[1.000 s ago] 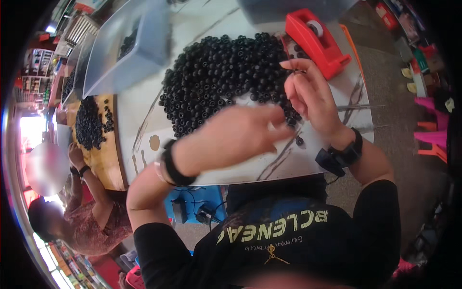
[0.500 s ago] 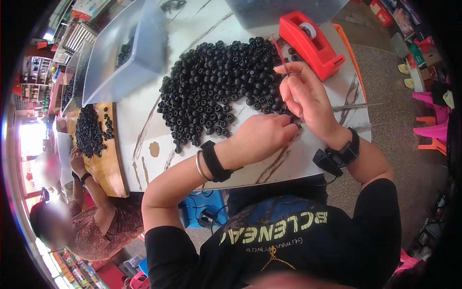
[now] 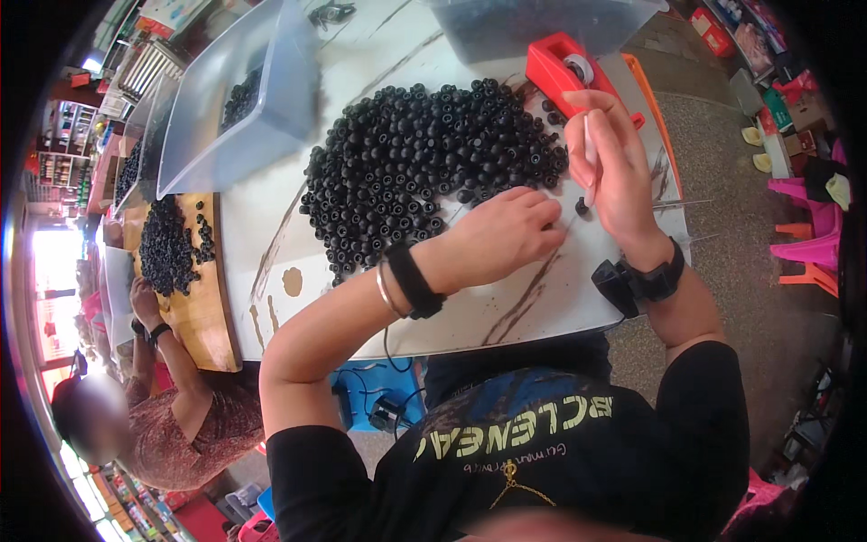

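Note:
My right hand is closed around a slim pale rod that stands nearly upright between the fingers. Just below the rod's lower end is a small black round piece; whether the two touch I cannot tell. My left hand is low over the table at the near side of the heap, its fingertips pinched together. Anything in that pinch is hidden. A broad heap of small black round hollow caps spreads beyond both hands.
A red tape dispenser stands behind my right hand. One clear plastic bin with black pieces is at the left, another clear bin at the back. Far left, a person's hand is by a black pile on a wooden board.
My right hand has turned, and the rod that leaned up towards the dispenser now points down. The two hands have moved apart; a small black piece now shows between them.

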{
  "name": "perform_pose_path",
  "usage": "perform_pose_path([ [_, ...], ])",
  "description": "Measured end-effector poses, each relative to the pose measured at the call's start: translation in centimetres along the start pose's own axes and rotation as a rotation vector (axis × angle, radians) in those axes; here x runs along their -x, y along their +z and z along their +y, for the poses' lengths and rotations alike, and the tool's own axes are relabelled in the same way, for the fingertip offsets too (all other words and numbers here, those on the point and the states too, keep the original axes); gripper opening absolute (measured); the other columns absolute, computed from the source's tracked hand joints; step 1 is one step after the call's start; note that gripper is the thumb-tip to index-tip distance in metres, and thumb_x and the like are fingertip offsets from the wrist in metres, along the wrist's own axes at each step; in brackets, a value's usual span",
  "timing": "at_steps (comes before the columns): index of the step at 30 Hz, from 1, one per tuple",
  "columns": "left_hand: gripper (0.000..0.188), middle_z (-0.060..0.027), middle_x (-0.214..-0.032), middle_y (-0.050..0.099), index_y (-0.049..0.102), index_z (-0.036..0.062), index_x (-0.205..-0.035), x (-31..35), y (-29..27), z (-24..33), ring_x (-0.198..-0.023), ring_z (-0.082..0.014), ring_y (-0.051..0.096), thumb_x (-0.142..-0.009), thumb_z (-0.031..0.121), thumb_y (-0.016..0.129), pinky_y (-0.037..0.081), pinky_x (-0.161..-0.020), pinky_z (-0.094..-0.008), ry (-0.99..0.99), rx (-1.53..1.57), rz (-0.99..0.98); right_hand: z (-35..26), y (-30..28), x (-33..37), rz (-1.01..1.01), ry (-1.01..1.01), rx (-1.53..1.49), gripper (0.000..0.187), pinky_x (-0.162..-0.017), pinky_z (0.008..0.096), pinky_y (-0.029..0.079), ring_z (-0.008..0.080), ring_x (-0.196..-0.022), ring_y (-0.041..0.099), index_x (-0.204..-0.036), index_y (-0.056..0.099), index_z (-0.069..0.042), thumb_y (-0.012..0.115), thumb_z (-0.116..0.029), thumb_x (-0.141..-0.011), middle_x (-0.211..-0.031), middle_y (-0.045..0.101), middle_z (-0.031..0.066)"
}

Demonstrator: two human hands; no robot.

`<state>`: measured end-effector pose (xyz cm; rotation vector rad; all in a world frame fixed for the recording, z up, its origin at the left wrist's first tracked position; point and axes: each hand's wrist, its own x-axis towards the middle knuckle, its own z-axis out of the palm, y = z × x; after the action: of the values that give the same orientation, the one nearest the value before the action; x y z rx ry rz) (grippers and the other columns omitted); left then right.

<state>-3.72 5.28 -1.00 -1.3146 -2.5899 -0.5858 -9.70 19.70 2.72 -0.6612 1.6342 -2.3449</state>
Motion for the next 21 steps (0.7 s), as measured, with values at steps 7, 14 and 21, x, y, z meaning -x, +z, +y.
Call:
perform_pose_path([
  [7,0.009,-0.0075,-0.08,0.047,0.052,0.0054,-0.073,2.9,-1.8,-0.5,-0.083,-0.0231,0.05,-0.07,0.014,0.054,0.042,-0.078,-0.034,-0.103,0.059,-0.021,-0.5,1.7,0.3,-0.181,0.125,0.009,0.024,-0.045,0.0147,0.028,0.0008,-0.049,0.035,-0.107,0.046,-0.003,0.04,-0.02,-0.092,-0.071,0.048,-0.0003],
  [14,0.027,-0.0074,-0.103,0.049,0.058,0.0068,-0.09,0.4,-1.7,0.6,-0.1,-0.0216,0.046,-0.067,0.021,0.059,0.041,-0.083,-0.0333,-0.005,-0.012,0.049,-1.8,3.5,-1.7,-0.258,0.127,-0.063,0.024,-0.043,0.0139,0.027,0.0008,-0.047,0.034,-0.106,0.047,-0.003,0.039,-0.02,-0.092,-0.07,0.048,-0.0002],
  [21,0.014,-0.006,-0.087,0.05,0.057,0.0036,-0.08,-2.2,1.5,-0.2,-0.09,-0.0189,0.05,-0.071,0.013,0.051,0.044,-0.075,-0.0302,0.105,-0.006,0.105,-4.0,5.8,-3.5,-0.298,-0.028,-0.024,0.034,-0.04,0.0146,0.026,0.0005,-0.046,0.032,-0.112,0.045,-0.001,0.034,-0.027,-0.093,-0.07,0.044,-0.0007],
])
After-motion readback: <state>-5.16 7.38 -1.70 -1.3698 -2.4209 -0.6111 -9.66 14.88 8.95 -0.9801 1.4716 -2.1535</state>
